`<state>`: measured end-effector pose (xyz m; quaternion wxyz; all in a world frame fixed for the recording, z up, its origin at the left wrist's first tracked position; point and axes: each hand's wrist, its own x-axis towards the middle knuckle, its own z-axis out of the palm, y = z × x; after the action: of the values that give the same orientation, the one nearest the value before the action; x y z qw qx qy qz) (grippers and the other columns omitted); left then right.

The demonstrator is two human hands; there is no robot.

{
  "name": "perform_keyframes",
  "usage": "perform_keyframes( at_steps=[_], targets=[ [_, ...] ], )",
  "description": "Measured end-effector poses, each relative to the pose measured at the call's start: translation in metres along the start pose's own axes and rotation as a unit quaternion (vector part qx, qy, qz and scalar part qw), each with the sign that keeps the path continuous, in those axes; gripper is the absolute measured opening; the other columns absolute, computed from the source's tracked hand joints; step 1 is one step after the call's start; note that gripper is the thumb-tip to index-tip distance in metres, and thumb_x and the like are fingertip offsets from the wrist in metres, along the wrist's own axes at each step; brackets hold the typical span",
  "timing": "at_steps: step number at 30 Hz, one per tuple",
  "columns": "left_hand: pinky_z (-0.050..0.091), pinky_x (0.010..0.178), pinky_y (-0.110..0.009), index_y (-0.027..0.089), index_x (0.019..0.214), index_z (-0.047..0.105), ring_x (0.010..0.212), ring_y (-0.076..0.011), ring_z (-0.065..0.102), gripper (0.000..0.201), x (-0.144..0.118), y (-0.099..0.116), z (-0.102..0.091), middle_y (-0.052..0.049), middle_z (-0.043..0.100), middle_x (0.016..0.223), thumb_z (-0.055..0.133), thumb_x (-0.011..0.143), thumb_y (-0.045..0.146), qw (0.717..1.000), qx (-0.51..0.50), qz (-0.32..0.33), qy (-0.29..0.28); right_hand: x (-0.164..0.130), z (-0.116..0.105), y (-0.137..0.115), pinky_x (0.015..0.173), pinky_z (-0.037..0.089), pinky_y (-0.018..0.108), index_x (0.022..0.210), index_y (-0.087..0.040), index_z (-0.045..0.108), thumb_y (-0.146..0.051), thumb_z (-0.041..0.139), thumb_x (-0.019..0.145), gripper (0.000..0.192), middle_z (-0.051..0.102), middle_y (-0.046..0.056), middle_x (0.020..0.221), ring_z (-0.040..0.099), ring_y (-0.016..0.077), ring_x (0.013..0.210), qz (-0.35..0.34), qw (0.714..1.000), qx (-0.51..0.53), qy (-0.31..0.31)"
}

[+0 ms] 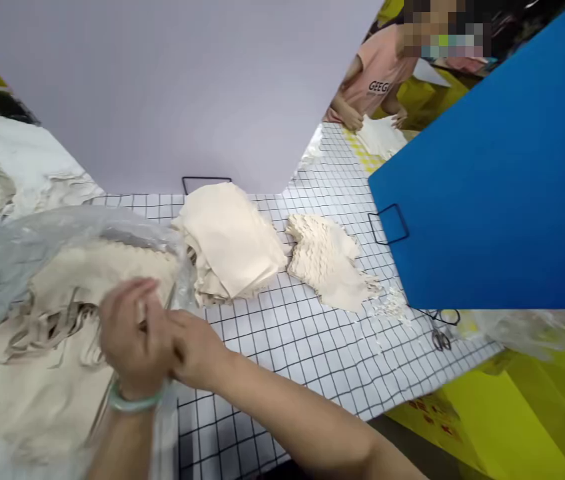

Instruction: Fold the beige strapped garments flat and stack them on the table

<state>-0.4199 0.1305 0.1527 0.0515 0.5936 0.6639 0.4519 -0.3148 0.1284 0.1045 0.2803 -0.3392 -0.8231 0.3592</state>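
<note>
My left hand [130, 337], with a pale green bangle on its wrist, and my right hand [195, 347] meet at the edge of a clear plastic bag [7, 260] at the left. The bag holds a heap of cream fabric pieces [37, 373]. Both hands are blurred; they seem to grip the bag's opening, fingers closed. A folded stack of cream fabric [230, 243] lies just beyond the hands on the grid-patterned table cover [312, 347]. To its right sits a smaller pile of scalloped cream pieces [330, 260].
A blue divider board [502, 187] stands at the right, with small scissors [441, 337] below its edge. A grey panel [177, 87] closes the back. Another person in a pink shirt [380, 77] handles cream fabric beyond the blue board. Yellow surface [522, 413] lies at the right front.
</note>
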Motion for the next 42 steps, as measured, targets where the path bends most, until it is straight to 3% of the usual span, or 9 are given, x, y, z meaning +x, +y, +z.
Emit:
perform_keyframes(
  at_steps=[2,4,7,10,17,24,30,36,42],
  targets=[
    [0.047,0.104,-0.050,0.027,0.114,0.061,0.117,-0.0292,0.058,0.026,-0.043,0.048,0.031,-0.010,0.062,0.112,0.056,0.089,0.024,0.995,-0.095,0.021,-0.032,-0.070,-0.036,0.026,0.085,0.051,0.036,0.113,-0.021,0.059,-0.026,0.048,0.093,0.023,0.069,0.007,0.102,0.062,0.0215,0.097,0.041,0.992,-0.053,0.105],
    [0.049,0.102,-0.046,0.028,0.114,0.059,0.116,-0.0259,0.058,0.023,-0.080,0.079,0.071,-0.009,0.062,0.116,0.052,0.092,0.024,0.964,-0.197,-0.030,-0.177,-0.139,-0.075,0.066,0.087,0.049,0.041,0.113,-0.020,0.057,-0.021,0.045,0.095,0.022,0.067,0.010,0.103,0.060,0.0236,0.098,0.131,0.958,-0.160,0.200],
    [0.052,0.096,-0.043,0.030,0.111,0.059,0.111,-0.0248,0.061,0.019,-0.124,0.099,0.134,-0.007,0.063,0.115,0.049,0.094,0.029,0.862,-0.285,-0.133,-0.397,-0.219,-0.127,0.129,0.087,0.047,0.048,0.113,-0.017,0.056,-0.033,0.055,0.092,0.026,0.063,0.014,0.106,0.056,0.0297,0.101,0.252,0.889,-0.323,0.203],
    [0.050,0.097,-0.047,0.028,0.108,0.061,0.111,-0.0287,0.060,0.020,-0.158,0.105,0.182,-0.009,0.063,0.113,0.052,0.091,0.028,0.812,-0.296,-0.144,-0.482,-0.263,-0.161,0.170,0.086,0.047,0.046,0.115,-0.014,0.054,-0.042,0.063,0.087,0.040,0.060,0.016,0.110,0.055,0.0315,0.102,0.275,0.855,-0.399,0.185],
    [0.046,0.099,-0.052,0.020,0.111,0.059,0.112,-0.0292,0.052,0.027,-0.209,0.110,0.214,-0.010,0.058,0.117,0.054,0.085,0.014,0.859,-0.230,0.016,-0.457,-0.289,-0.199,0.192,0.081,0.049,0.036,0.107,-0.019,0.058,-0.019,0.054,0.092,0.016,0.065,0.010,0.102,0.059,0.0234,0.093,0.159,0.898,-0.404,0.075],
    [0.047,0.099,-0.052,0.018,0.107,0.061,0.114,-0.0294,0.052,0.025,-0.211,0.111,0.216,-0.011,0.059,0.119,0.060,0.082,0.016,0.866,-0.184,0.039,-0.464,-0.283,-0.218,0.210,0.059,0.042,0.028,0.082,-0.021,0.055,-0.011,0.049,0.089,0.013,0.060,0.005,0.080,0.056,0.0190,0.076,0.116,0.900,-0.419,0.028],
    [0.050,0.092,-0.043,0.017,0.091,0.066,0.098,-0.0255,0.061,0.018,-0.196,0.135,0.224,-0.009,0.067,0.098,0.062,0.084,0.033,0.868,-0.230,-0.129,-0.420,-0.278,-0.218,0.224,0.055,0.035,0.028,0.064,-0.022,0.046,-0.013,0.052,0.078,0.018,0.054,0.002,0.068,0.052,0.0168,0.065,0.123,0.927,-0.336,0.112],
    [0.054,0.074,-0.031,0.014,0.086,0.058,0.071,-0.0140,0.064,0.030,-0.200,0.183,0.261,-0.008,0.065,0.087,0.065,0.086,0.043,0.742,-0.404,-0.370,-0.387,-0.273,-0.250,0.224,0.068,0.045,0.028,0.075,-0.022,0.056,-0.022,0.051,0.083,0.009,0.062,0.002,0.075,0.059,0.0170,0.072,0.105,0.938,-0.271,0.190],
    [0.051,0.083,-0.035,0.017,0.084,0.056,0.079,-0.0168,0.059,0.020,-0.196,0.195,0.289,-0.006,0.060,0.093,0.073,0.077,0.025,0.926,-0.205,-0.177,-0.263,-0.213,-0.316,0.274,0.094,0.045,0.038,0.097,-0.021,0.066,-0.021,0.047,0.086,0.021,0.069,0.010,0.109,0.061,0.0237,0.106,0.147,0.927,-0.250,0.238]
  ],
)
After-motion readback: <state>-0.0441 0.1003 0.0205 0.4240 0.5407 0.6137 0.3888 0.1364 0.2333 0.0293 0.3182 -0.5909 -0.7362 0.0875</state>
